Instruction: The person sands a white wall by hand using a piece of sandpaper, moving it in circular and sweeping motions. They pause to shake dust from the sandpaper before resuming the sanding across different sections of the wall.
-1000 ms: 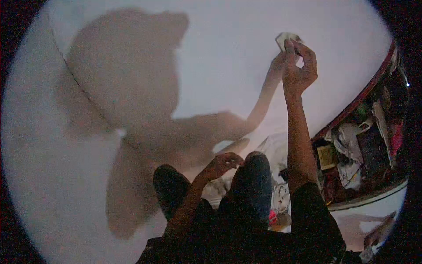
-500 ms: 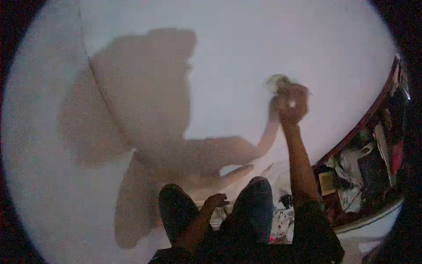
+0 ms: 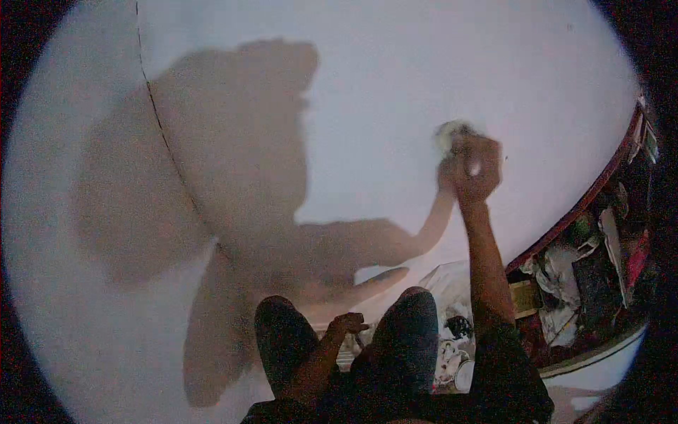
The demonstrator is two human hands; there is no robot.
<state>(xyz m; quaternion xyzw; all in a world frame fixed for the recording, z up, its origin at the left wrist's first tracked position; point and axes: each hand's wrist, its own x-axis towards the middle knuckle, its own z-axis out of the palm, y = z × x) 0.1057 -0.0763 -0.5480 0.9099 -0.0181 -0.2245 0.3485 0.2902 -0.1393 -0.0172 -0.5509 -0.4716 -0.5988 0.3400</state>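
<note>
My right hand [image 3: 478, 166] is raised against the pale wall [image 3: 381, 127], its fingers closed on a small whitish pad [image 3: 449, 134] that lies close to or on the wall surface. The hand and pad are slightly blurred. Low in the view, my left hand [image 3: 347, 325] hovers between my knees, its fingers curled; a thin dark thing shows just below the fingers, and whether the hand holds it is unclear.
A large shadow [image 3: 226, 155] covers the wall's left part, where a thin dark crack [image 3: 161, 127] runs down. At right, a dark-edged shelf [image 3: 583, 206] holds crumpled cloth or paper [image 3: 561, 275] and a yellowish box [image 3: 525, 299]. Cluttered items and a round white container [image 3: 463, 376] lie beside my right knee.
My right hand and the pad sit lower in the view than a second ago. The camera view has also shifted, and my left hand appears lower between my knees.
</note>
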